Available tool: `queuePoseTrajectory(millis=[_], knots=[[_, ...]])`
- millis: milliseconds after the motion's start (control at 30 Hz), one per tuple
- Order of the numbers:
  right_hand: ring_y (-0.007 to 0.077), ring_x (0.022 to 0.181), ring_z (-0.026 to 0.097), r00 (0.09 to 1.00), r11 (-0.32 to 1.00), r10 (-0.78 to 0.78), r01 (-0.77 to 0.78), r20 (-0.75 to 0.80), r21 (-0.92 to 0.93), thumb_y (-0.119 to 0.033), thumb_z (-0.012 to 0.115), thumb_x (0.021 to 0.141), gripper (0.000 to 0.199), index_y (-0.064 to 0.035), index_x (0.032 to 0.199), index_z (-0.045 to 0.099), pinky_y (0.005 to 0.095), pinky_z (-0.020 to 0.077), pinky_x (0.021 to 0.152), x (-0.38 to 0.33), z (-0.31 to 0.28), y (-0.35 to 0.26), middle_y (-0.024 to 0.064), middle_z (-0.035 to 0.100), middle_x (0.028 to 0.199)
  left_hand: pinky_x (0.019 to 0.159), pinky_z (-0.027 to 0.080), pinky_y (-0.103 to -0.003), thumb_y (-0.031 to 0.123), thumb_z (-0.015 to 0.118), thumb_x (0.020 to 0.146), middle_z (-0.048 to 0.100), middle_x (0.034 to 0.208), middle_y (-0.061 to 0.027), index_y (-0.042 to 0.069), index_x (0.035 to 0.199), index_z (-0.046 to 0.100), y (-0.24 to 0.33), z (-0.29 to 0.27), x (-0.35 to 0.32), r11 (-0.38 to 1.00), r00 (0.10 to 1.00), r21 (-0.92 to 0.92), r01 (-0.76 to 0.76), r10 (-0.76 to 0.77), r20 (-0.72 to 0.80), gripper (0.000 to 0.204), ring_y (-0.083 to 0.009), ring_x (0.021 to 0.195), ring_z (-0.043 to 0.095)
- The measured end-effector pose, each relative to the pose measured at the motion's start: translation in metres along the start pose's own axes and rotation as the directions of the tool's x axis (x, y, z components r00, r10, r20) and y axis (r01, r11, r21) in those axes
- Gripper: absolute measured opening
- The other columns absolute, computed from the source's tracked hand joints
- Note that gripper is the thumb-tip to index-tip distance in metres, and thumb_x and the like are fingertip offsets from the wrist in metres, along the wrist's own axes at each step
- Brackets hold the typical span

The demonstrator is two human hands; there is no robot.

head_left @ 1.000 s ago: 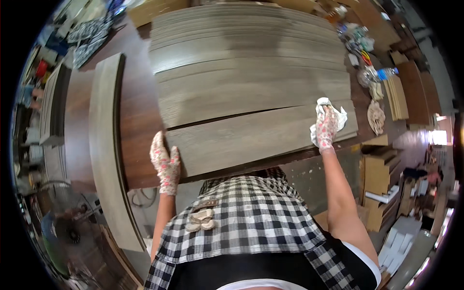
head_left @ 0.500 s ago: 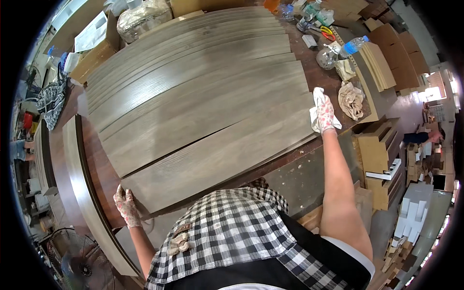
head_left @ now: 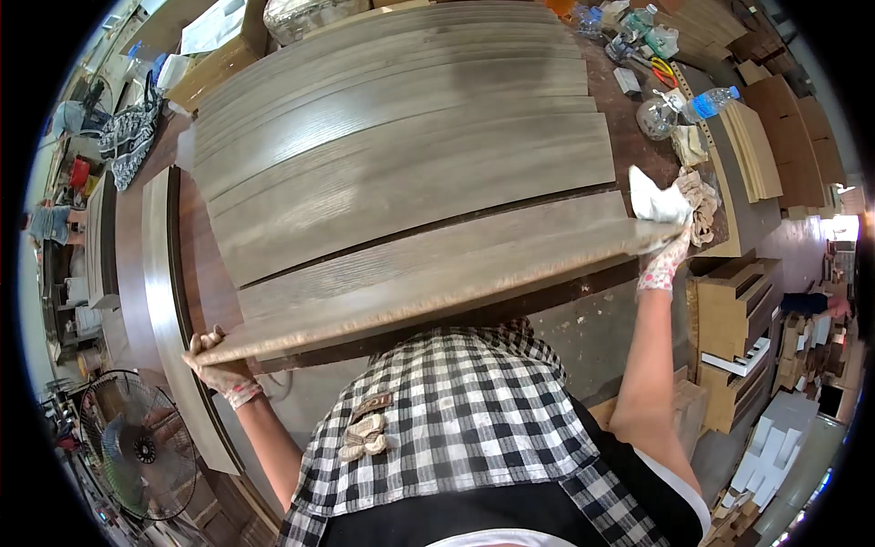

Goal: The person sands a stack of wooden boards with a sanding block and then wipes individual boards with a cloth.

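The head view showed a fan [head_left: 137,444] left of and nearer the person than the left hand [head_left: 221,366], with a long side board [head_left: 164,273] just beyond that hand. The left hand, in a flowered glove, was curled and pinching the left near corner of the grey board [head_left: 437,264]. That board lay between the two hands, its near edge seemingly tipped up. Handling it well called for both hands to bear the weight evenly, raising the ends together so it neither twisted nor scraped the other boards [head_left: 401,155] beyond the hands. Its long axis ran crosswise from left hand to right hand, the right end pointing slightly farther from the person. The right hand [head_left: 665,264], also gloved, was at that end; its fingers were blurred and partly hidden, so I could not tell whether they pinched board, cloth or both. The white cloth [head_left: 658,199] bunched just beyond it, with a crumpled tan rag [head_left: 704,202] beside the cloth, and a plastic bottle [head_left: 714,102] farther off.
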State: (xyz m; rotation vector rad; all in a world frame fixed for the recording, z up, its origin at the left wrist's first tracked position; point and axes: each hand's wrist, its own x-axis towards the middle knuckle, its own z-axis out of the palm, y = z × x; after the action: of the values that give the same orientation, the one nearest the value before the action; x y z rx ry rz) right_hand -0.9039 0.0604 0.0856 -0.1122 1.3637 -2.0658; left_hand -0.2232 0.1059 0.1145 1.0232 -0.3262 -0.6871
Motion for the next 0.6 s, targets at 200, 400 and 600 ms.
queuePoseTrajectory(millis=[200,400,600], knots=[[0.0215,0.093,0.056,0.975,0.959,-0.223,0.216,-0.02,-0.181,-0.025,0.046,0.089,0.033,-0.0044,0.114,0.054,0.0319,0.0435,0.085,-0.027,-0.031,-0.028,0.0101,0.057,0.105,0.071,0.043,-0.034,0.039,0.027,0.093,0.025,0.046,0.001,0.013,0.054,0.037,-0.016,-0.023,-0.01,0.975,0.993,-0.215,0.052,-0.073,-0.093,0.047,-0.0143,0.044,0.027],[0.0168,0.097,0.053,0.893,0.385,-0.291,0.437,0.343,-0.813,-0.026,0.047,0.089,0.037,0.0015,0.112,0.055,0.0281,0.0406,0.087,-0.059,0.0,-0.097,0.0094,0.057,0.109,0.07,0.041,-0.03,0.036,0.04,0.091,0.036,0.047,0.0028,0.015,0.049,0.042,-0.018,-0.041,-0.007,0.904,0.989,-0.409,0.128,-0.145,-0.01,0.046,-0.0132,0.043,0.029],[0.0291,0.112,0.046,0.457,-0.342,0.46,0.882,0.761,-0.323,-0.025,0.045,0.087,0.036,-0.0007,0.113,0.052,0.0374,0.0338,0.098,-0.139,0.058,0.037,0.0171,0.051,0.117,0.079,0.04,-0.034,0.039,0.034,0.092,0.025,0.047,0.0016,0.016,0.051,0.03,-0.025,-0.044,-0.01,0.9,0.988,-0.427,0.088,-0.132,-0.074,0.047,-0.0135,0.043,0.023]])
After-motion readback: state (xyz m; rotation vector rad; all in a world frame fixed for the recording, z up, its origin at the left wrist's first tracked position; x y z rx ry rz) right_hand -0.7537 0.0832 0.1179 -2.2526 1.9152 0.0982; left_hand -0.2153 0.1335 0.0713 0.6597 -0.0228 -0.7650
